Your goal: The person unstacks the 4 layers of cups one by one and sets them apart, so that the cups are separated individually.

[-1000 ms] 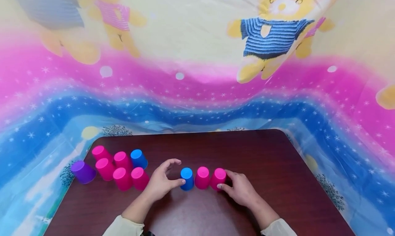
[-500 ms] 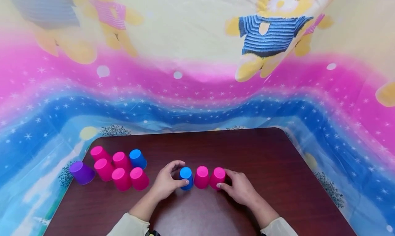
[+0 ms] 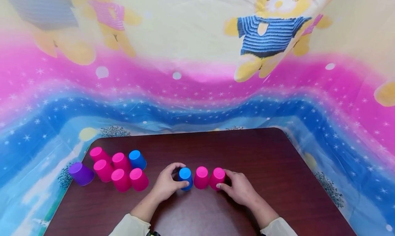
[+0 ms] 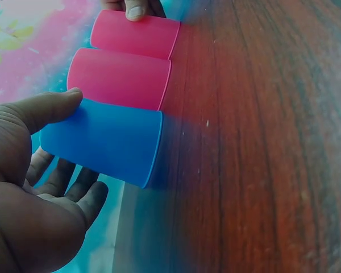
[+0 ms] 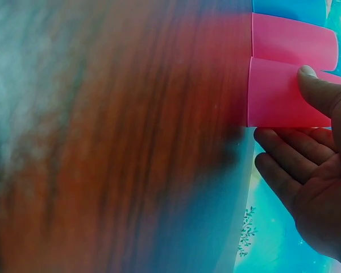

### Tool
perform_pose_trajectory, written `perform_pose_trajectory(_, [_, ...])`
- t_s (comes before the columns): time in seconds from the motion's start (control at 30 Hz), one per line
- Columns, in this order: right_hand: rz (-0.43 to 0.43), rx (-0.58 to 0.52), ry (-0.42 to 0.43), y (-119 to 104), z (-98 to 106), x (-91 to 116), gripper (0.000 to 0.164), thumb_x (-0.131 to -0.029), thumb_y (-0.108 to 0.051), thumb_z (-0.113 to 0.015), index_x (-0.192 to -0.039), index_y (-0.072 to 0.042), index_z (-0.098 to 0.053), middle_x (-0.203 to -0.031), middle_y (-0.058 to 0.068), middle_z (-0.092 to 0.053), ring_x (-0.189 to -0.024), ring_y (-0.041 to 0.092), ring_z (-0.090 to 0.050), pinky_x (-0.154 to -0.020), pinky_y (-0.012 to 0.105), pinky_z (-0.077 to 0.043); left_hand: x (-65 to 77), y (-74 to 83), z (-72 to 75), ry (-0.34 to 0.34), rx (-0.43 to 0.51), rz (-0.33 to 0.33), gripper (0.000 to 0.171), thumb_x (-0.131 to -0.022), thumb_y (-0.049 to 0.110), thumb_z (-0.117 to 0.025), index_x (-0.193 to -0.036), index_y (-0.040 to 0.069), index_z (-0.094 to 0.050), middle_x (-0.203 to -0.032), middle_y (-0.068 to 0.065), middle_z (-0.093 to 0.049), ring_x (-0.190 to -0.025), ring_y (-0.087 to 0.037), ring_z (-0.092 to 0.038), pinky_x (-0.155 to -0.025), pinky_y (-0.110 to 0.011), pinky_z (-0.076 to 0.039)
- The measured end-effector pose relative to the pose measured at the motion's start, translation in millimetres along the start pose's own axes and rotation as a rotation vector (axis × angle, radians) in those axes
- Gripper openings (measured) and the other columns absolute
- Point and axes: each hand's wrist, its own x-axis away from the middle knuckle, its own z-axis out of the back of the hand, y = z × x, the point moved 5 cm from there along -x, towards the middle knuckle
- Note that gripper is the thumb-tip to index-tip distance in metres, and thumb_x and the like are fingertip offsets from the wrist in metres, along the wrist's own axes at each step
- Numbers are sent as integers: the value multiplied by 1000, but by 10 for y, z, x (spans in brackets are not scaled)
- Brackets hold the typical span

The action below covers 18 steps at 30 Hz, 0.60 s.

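Three upside-down cups stand in a row on the table: a blue cup (image 3: 185, 178) at the left, a pink cup (image 3: 201, 177) in the middle and another pink cup (image 3: 217, 178) at the right. My left hand (image 3: 168, 183) holds the blue cup, thumb on its near side and fingers around its far side, as the left wrist view shows. My right hand (image 3: 241, 188) grips the right-hand pink cup, its thumb (image 5: 318, 88) on the near face. Neither hand touches the middle cup, which sits close between its neighbours.
On the table's (image 3: 253, 153) left part stand several more upside-down cups: a cluster of pink cups (image 3: 121, 180), a second blue cup (image 3: 137, 160) behind them and a purple cup (image 3: 81, 174) near the left edge. A patterned cloth (image 3: 197, 88) hangs behind the table.
My left hand has moved right and closed in on the blue cup, its fingers coming round the far side. The right hand stays on its pink cup. The row stands almost unmoved.
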Motion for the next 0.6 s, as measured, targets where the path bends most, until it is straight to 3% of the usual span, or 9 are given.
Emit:
perform_pose_trajectory(0.27, [4, 7, 0, -14, 3, 0, 59, -86, -33, -86, -137, -10, -66, -126, 3, -72, -120, 19, -67, -102, 42, -54, 23, 41, 55, 10, -11, 5, 59, -77, 20, -93, -129, 21, -63, -131, -6, -63, -125, -37, -60, -94, -53, -58])
perform_pose_trajectory(0.6, [-6, 12, -7, 4, 3, -1, 60, -87, -34, -86, -138, -11, -66, -126, 2, -72, -120, 20, -67, -102, 42, -54, 63, 158, 187, 41, -23, 3, 59, -77, 19, -93, -129, 22, -64, -129, -3, -65, -123, -32, -62, -97, -50, -57])
